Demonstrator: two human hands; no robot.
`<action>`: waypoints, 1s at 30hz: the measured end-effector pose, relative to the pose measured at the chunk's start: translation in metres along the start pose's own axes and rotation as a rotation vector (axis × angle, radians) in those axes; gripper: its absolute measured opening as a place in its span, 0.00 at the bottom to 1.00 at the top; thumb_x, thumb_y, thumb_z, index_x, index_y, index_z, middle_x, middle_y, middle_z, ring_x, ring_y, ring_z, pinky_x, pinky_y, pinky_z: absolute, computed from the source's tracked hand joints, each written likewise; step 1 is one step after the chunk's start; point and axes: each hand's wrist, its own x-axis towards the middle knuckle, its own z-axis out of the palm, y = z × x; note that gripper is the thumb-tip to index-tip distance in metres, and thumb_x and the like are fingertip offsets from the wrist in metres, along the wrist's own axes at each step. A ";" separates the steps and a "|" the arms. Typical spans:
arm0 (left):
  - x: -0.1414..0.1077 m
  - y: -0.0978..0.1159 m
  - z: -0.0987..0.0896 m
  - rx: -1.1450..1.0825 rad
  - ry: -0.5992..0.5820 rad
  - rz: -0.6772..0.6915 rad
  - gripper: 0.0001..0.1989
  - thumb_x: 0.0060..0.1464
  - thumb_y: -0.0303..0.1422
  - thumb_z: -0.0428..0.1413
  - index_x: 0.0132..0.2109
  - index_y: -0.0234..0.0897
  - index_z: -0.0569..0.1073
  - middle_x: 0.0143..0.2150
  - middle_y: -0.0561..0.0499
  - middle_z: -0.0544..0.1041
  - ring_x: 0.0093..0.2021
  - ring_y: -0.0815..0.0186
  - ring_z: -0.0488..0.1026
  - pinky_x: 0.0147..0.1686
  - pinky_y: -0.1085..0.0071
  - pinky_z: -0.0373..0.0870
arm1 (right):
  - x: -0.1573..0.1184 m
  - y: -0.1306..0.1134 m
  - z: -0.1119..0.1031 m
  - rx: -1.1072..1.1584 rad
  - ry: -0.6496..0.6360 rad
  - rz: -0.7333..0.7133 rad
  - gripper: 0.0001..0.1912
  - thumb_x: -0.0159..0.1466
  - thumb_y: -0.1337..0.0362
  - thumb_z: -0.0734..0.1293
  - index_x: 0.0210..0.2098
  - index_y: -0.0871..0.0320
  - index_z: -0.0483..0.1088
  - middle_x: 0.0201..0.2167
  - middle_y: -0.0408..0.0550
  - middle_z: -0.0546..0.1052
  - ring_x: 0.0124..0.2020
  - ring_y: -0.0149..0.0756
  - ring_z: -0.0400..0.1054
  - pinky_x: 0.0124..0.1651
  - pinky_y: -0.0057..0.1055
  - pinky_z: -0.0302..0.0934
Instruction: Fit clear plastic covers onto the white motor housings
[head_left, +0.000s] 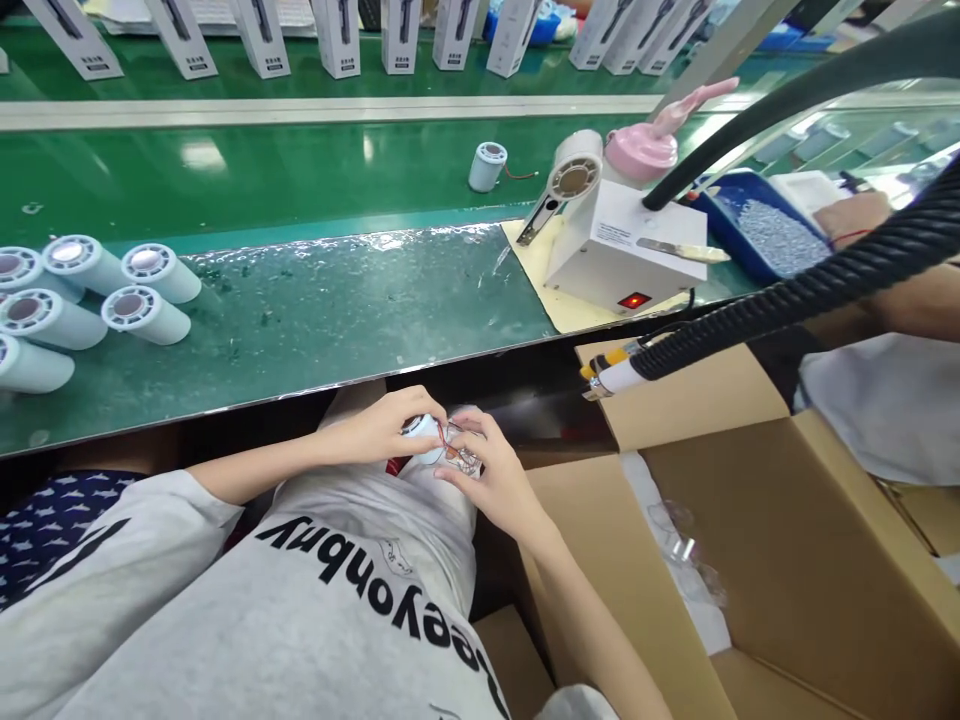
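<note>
Green bench (375, 320): glossy work surface across the scene, its near edge just beyond the lap (442, 505) of the seated person.
Left hand (401, 425): fingers and thumb bent closely round a pale-blue cylinder (424, 428), holding it over the lap, off the bench.
Right hand (495, 480): fingers and thumb half curled about the cylinder's wires (444, 440) and something thin and clear; whether it pinches them, I cannot tell.
Piece in hand: appears partway through handling, since its wires are out between the hands; the exact stage cannot be told.
Carton (787, 530): open at near right, with a few clear plastic pieces (682, 548) inside.
Hose (802, 290): black and ribbed, its nozzle hanging over the carton's far flap.
Cylinder group (146, 315): at least six similar ones bunched on the left of the bench, no wires visible on them; whether they are finished or waiting does not show.
White machine (600, 250): on a yellow sheet (529, 265) at right, its switch lit red, a metal blade (682, 250) lying on top.
Blue tray (731, 245): farther right, holding small pale bits, near a co-worker's hand (855, 215).
Lone cylinder (486, 170): farther off, upright, red wire trailing right; seemingly also incomplete.
White boxes (337, 40): spaced in a row along the far side.
</note>
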 end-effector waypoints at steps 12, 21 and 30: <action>0.004 -0.024 0.008 -0.151 -0.097 0.240 0.31 0.50 0.45 0.70 0.60 0.44 0.77 0.60 0.39 0.74 0.60 0.50 0.72 0.61 0.53 0.68 | -0.006 -0.028 -0.015 0.443 0.321 0.225 0.13 0.61 0.63 0.72 0.20 0.54 0.73 0.36 0.49 0.80 0.41 0.43 0.78 0.42 0.38 0.73; -0.005 -0.005 0.007 -0.537 -0.124 -0.027 0.35 0.50 0.36 0.69 0.64 0.40 0.71 0.62 0.39 0.75 0.53 0.56 0.78 0.48 0.65 0.76 | -0.012 -0.016 -0.020 0.351 0.128 0.033 0.19 0.60 0.61 0.78 0.51 0.49 0.79 0.61 0.53 0.76 0.62 0.52 0.72 0.57 0.48 0.74; -0.010 0.001 -0.002 -0.606 -0.175 -0.024 0.39 0.47 0.35 0.72 0.66 0.46 0.72 0.67 0.41 0.73 0.58 0.53 0.76 0.52 0.63 0.75 | -0.022 -0.015 -0.014 0.391 0.115 -0.019 0.25 0.62 0.62 0.78 0.57 0.50 0.73 0.56 0.52 0.80 0.57 0.48 0.76 0.56 0.46 0.76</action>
